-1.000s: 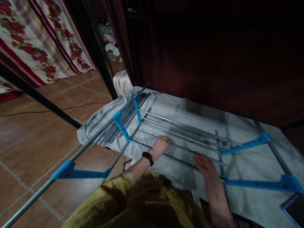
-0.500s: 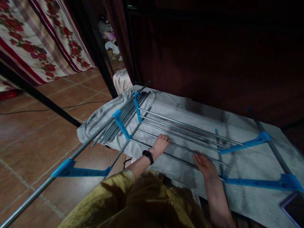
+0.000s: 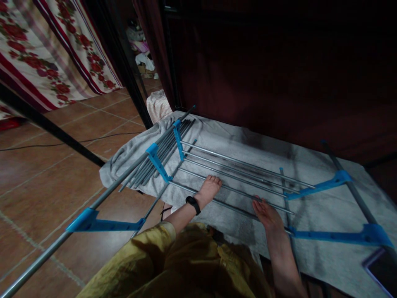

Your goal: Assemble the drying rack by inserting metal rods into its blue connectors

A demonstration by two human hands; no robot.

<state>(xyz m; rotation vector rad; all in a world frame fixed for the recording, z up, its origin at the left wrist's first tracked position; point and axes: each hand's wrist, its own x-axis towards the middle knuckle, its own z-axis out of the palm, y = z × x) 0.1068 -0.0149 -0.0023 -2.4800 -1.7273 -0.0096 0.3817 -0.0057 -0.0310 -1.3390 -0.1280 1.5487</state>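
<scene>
A partly assembled rack of grey metal tubes and blue plastic brackets lies across a grey cloth. My left hand (image 3: 210, 189), with a black band on the wrist, is closed over a thin metal rod (image 3: 237, 190) that slants across the rack's middle. Farther right, the fingers of my right hand (image 3: 265, 211) curl at the same rod, partly hiding it. More rods (image 3: 235, 158) run parallel behind it. Blue brackets (image 3: 158, 162) join the left tube, and another blue bracket (image 3: 338, 236) sits on the right tube.
Several loose tubes (image 3: 164, 153) lie bunched on the grey cloth (image 3: 328, 207) at the left. A phone (image 3: 381, 269) rests at the lower right. Dark posts, a floral curtain (image 3: 40, 54) and a tiled floor (image 3: 40, 182) are on the left; a dark panel (image 3: 279, 74) stands behind.
Both hands stay in place on the rod. The rack's right end and the phone appear slightly shifted left and up; otherwise little differs.
</scene>
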